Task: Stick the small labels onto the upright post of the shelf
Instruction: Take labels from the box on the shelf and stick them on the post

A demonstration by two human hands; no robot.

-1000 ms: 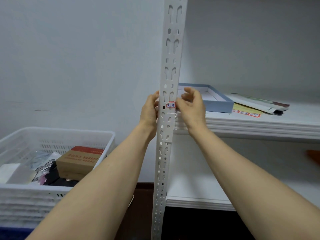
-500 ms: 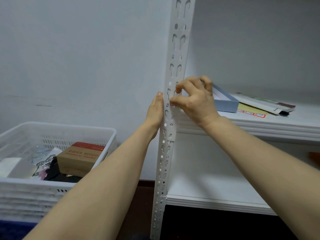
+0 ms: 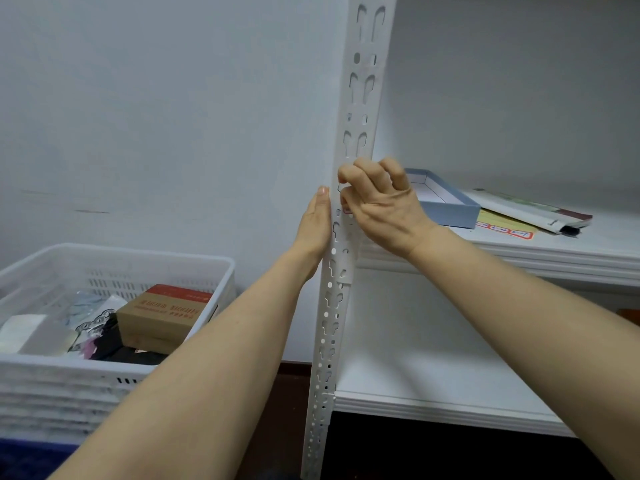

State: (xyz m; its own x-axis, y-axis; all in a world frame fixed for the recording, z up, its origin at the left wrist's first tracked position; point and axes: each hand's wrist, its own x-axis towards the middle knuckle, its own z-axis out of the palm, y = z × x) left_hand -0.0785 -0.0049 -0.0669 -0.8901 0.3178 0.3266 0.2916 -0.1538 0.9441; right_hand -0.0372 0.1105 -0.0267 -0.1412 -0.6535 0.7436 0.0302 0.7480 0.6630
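The white slotted upright post [image 3: 360, 109] of the shelf runs from top to bottom through the middle of the view. My left hand [image 3: 313, 226] lies flat with straight fingers against the post's left side. My right hand [image 3: 384, 202] has curled fingers on the post's front at the height of the upper shelf board [image 3: 519, 261]. Its thumb and fingertips pinch a small red-edged label [image 3: 346, 211] against the post. Only a sliver of the label shows under the thumb.
A blue shallow box [image 3: 450, 209], a yellow sheet with red-edged labels [image 3: 502, 230] and a white mail pouch [image 3: 533, 211] lie on the upper shelf. To the left stands a white crate [image 3: 104, 265] holding a brown carton [image 3: 162, 313] and oddments. A lower shelf [image 3: 433, 375] sits below.
The label with its writing was plainly visible on the post a second ago. My right hand has since moved over it and covers most of it. My left hand has straightened along the post.
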